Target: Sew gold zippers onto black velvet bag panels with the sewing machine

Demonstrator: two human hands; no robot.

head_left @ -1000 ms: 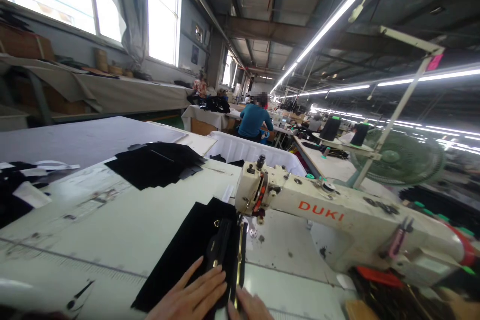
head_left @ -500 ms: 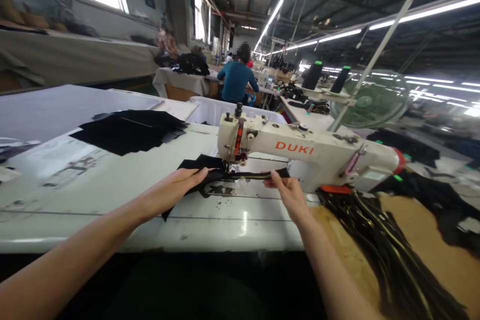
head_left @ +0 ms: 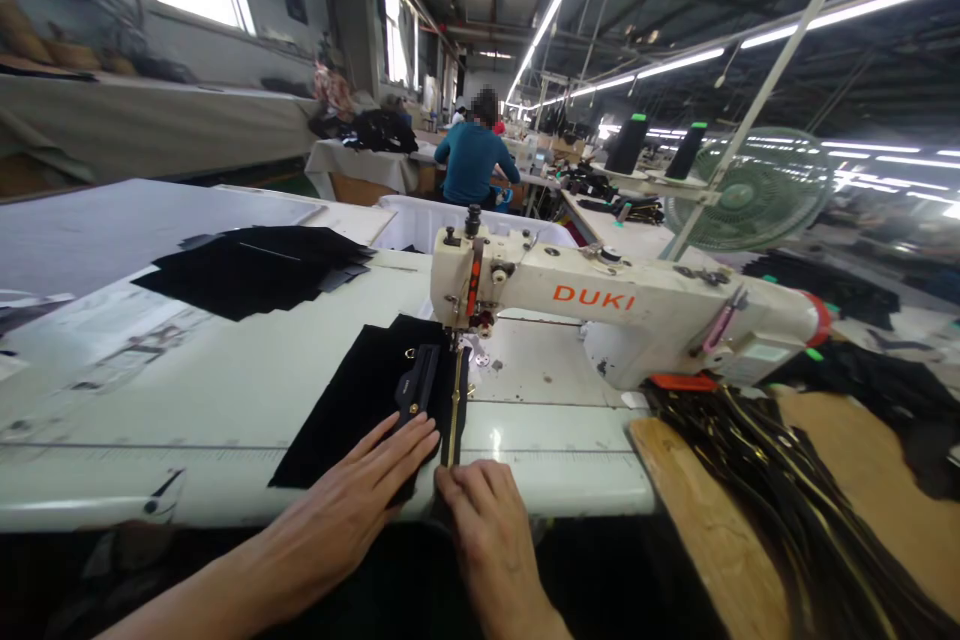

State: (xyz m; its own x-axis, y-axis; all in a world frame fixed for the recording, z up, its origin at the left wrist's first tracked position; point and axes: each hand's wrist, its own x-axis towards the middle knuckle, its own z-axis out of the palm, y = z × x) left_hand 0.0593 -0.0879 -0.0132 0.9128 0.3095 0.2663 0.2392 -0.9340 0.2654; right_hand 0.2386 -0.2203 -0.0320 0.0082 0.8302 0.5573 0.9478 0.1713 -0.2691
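Head view: the left hand (head_left: pixel 360 485) lies palm down over the near part of a black fabric panel (head_left: pixel 345 415), its fingers extended and slightly apart, pressing rather than gripping. They cover the lower end of a dark patch (head_left: pixel 417 380) with gold-coloured fittings; the small lettering on it is too small to read. The right hand (head_left: pixel 491 525) has its fingers bent and bunched at the near end of a zipper strip (head_left: pixel 455 410). That end is hidden under them, so whether they pinch it or only press on it cannot be told.

The panel and strip lie on the table (head_left: pixel 210 380), their far edges beside the needle area of a sewing machine (head_left: pixel 600 310) marked DUKI. The machine head hides the needle area in part, and where the strip meets the panel is hard to make out, black on black.

A stack of black fabric pieces (head_left: pixel 247 270) lies farther left. At right, a tangled bundle of zipper strips (head_left: pixel 787 510), cut off by the lower border, rests on a brown board (head_left: pixel 697 510). Beyond the machine, a person in a teal top (head_left: pixel 471 162) sits facing away, the lower body partly hidden.
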